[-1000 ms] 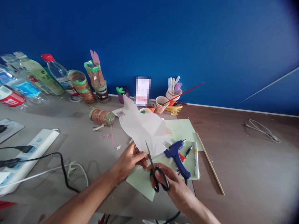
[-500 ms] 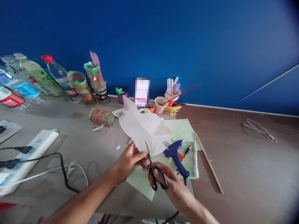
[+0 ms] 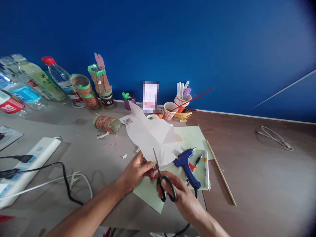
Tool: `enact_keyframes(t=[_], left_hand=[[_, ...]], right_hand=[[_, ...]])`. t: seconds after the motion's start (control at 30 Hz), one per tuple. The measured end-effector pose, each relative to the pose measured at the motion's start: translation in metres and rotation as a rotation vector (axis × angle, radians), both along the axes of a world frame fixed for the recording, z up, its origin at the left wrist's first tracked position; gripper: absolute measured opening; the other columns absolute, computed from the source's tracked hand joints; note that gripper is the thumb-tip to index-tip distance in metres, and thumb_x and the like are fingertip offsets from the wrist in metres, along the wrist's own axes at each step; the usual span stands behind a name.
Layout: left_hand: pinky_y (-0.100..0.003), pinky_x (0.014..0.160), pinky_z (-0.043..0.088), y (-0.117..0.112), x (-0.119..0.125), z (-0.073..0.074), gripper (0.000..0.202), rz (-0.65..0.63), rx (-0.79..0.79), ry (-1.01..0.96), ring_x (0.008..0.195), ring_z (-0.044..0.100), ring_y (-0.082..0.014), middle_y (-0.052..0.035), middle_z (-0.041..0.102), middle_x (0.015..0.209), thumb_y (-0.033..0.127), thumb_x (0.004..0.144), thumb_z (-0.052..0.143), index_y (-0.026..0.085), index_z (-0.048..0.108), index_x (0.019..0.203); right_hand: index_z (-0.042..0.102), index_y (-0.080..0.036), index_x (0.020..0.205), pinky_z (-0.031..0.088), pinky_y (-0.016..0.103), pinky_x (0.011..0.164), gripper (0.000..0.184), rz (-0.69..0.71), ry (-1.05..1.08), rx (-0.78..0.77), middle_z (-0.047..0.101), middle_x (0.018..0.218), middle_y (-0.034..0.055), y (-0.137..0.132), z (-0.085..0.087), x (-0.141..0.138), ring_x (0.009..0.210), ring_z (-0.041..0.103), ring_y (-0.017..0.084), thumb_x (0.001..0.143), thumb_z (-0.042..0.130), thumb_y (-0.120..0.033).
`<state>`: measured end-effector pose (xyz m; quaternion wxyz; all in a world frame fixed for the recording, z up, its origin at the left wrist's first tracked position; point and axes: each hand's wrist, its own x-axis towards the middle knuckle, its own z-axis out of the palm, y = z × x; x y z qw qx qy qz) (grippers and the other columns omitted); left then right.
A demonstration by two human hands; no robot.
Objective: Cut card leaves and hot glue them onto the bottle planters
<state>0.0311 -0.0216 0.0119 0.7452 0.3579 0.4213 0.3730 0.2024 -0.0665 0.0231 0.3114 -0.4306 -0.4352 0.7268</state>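
Observation:
My left hand [image 3: 137, 169] pinches the near edge of a white sheet of paper [image 3: 151, 135] and holds it up over the table. In my right hand [image 3: 184, 196] are black-handled scissors [image 3: 164, 184], fingers through the loops, blades pointing up into the paper's lower edge. Below both hands lies a pale green sheet [image 3: 191, 136]. A blue glue gun [image 3: 186, 164] rests on that sheet just right of the scissors.
Two pens [image 3: 206, 168] and a thin wooden stick [image 3: 221, 172] lie right of the glue gun. Bottles [image 3: 59, 79] and decorated jars [image 3: 85, 90] line the blue wall; cups [image 3: 182, 100] hold markers. A white power strip [image 3: 27, 166] with black cable sits left. A white cord [image 3: 275, 136] lies far right.
Both hands keep their hold; the scissors and paper have barely shifted, only a slight move of the view.

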Motion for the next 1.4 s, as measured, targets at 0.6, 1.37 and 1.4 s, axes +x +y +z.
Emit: enact_keyframes(t=[0.6,1.37,1.4], left_hand=[[-0.023,0.049,0.044,-0.001,0.002,0.001,0.040,0.006,-0.026,-0.005,0.048,0.052,-0.0085,0.0055,0.056,0.065,0.040,0.073,0.073,0.020,0.046,0.093],[-0.022,0.045,0.041,0.000,0.001,-0.001,0.037,-0.011,0.025,-0.009,0.047,0.051,-0.0089,0.0053,0.055,0.063,0.040,0.073,0.071,0.019,0.045,0.090],[-0.022,0.045,0.041,0.000,0.000,-0.001,0.037,-0.023,0.028,-0.005,0.047,0.052,-0.0091,0.0050,0.055,0.064,0.040,0.073,0.071,0.019,0.046,0.090]], right_hand=[[0.064,-0.014,0.097,0.033,0.027,0.062,0.058,-0.011,-0.028,0.048,0.053,0.065,0.0000,-0.004,0.000,-0.005,0.063,0.044,0.014,0.085,0.052,-0.069],[0.056,-0.017,0.099,0.034,0.027,0.062,0.055,0.010,-0.104,0.113,0.047,0.066,-0.0016,-0.009,0.007,-0.011,0.064,0.040,0.013,0.090,0.042,-0.069],[0.056,-0.016,0.099,0.034,0.027,0.062,0.055,0.019,-0.104,0.111,0.047,0.066,-0.0013,-0.008,0.006,-0.010,0.063,0.041,0.013,0.090,0.043,-0.069]])
